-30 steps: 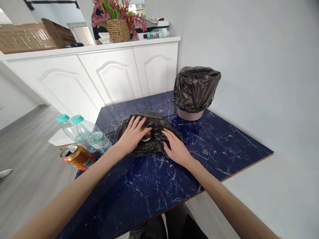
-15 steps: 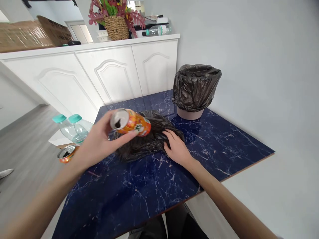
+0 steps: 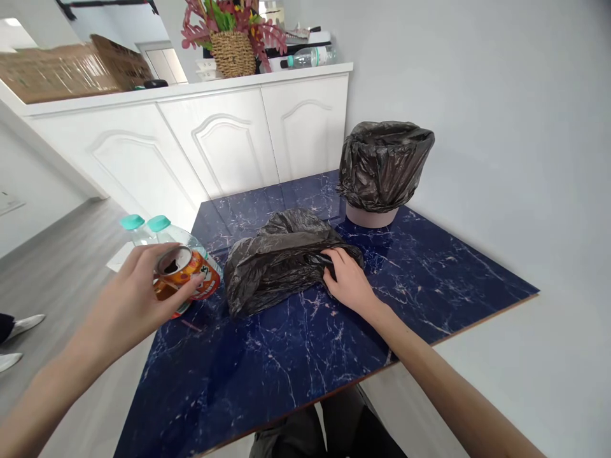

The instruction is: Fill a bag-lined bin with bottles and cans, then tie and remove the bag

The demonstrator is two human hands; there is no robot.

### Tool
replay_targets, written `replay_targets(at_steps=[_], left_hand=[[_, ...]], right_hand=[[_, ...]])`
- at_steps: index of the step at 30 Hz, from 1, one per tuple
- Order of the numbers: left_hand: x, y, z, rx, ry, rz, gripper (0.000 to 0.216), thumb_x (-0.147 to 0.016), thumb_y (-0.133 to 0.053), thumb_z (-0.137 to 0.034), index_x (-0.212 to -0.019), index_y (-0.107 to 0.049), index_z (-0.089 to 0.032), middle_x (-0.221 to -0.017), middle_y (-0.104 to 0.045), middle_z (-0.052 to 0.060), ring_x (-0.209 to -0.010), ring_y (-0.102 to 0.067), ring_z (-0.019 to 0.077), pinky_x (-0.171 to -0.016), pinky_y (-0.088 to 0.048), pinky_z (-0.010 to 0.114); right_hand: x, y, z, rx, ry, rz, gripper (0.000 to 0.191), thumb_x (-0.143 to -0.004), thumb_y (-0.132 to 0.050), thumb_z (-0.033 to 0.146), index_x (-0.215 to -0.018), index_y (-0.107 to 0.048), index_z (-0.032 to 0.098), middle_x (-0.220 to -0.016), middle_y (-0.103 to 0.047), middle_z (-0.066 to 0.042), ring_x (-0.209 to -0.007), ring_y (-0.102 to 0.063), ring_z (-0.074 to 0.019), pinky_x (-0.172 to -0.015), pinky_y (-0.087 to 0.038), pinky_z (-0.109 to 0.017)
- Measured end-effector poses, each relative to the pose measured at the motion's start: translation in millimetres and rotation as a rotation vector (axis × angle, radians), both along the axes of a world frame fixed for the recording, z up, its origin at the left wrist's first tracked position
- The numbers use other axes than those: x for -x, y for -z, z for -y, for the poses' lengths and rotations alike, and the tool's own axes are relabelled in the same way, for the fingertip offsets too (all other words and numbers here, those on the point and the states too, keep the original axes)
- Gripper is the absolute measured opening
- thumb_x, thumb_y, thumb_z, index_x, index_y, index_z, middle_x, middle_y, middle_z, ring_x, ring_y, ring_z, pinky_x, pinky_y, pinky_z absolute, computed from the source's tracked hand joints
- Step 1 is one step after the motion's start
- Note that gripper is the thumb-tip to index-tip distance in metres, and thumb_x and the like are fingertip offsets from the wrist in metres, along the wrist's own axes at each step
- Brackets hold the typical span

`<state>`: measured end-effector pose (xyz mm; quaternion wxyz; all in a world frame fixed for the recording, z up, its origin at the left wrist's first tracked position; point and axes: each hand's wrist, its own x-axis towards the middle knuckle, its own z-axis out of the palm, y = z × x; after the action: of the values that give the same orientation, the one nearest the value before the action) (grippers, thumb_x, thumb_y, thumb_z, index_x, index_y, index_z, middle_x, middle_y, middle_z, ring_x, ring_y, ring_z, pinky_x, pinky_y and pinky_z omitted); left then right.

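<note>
My left hand (image 3: 136,296) is wrapped round an orange drink can (image 3: 191,272) with its opened top toward me, at the table's left edge. A second orange can (image 3: 165,294) lies just behind and under it. Two clear water bottles (image 3: 157,232) with teal caps lie beside them. My right hand (image 3: 347,280) rests on the right end of a crumpled black plastic bag (image 3: 281,259) in the middle of the dark blue marble table (image 3: 296,356), its fingers curled into the folds.
A small bin lined with a black bag (image 3: 382,168) stands at the table's far right corner. White cabinets (image 3: 214,140) run behind, carrying a cardboard box (image 3: 71,67), a basket of flowers (image 3: 233,48) and a bottle. Someone's shoes (image 3: 14,337) show at the left edge.
My left hand pulled the orange can out of the black bag, lifted it, then carried it left and down to the other can and the bottles. My right hand stayed on the bag.
</note>
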<state>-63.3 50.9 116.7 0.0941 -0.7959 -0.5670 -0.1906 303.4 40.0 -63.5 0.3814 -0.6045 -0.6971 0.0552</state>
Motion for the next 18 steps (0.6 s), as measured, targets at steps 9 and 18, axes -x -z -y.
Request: replay_targets(at_steps=[9, 18], left_hand=[[21.9, 31.4, -7.2, -0.055, 0.070, -0.138, 0.052, -0.095, -0.057, -0.064, -0.131, -0.059, -0.026, -0.122, -0.072, 0.014, -0.119, -0.068, 0.0420, -0.103, -0.055, 0.056], [29.8, 47.6, 0.2, -0.140, 0.066, -0.231, 0.055, -0.101, -0.054, -0.059, -0.140, -0.058, -0.022, -0.133, -0.065, 0.018, -0.126, -0.061, 0.0427, -0.105, -0.056, 0.058]], right_hand=[[-0.3, -1.4, 0.6, 0.009, 0.005, -0.023, 0.036, -0.099, -0.050, 0.020, -0.133, -0.060, 0.021, -0.132, -0.065, -0.016, -0.122, -0.068, -0.0352, -0.103, -0.059, -0.052], [-0.2, -2.1, 1.3, -0.038, -0.016, -0.035, 0.029, -0.100, -0.049, 0.020, -0.127, -0.061, 0.022, -0.128, -0.067, -0.014, -0.114, -0.070, -0.0317, -0.097, -0.059, -0.045]])
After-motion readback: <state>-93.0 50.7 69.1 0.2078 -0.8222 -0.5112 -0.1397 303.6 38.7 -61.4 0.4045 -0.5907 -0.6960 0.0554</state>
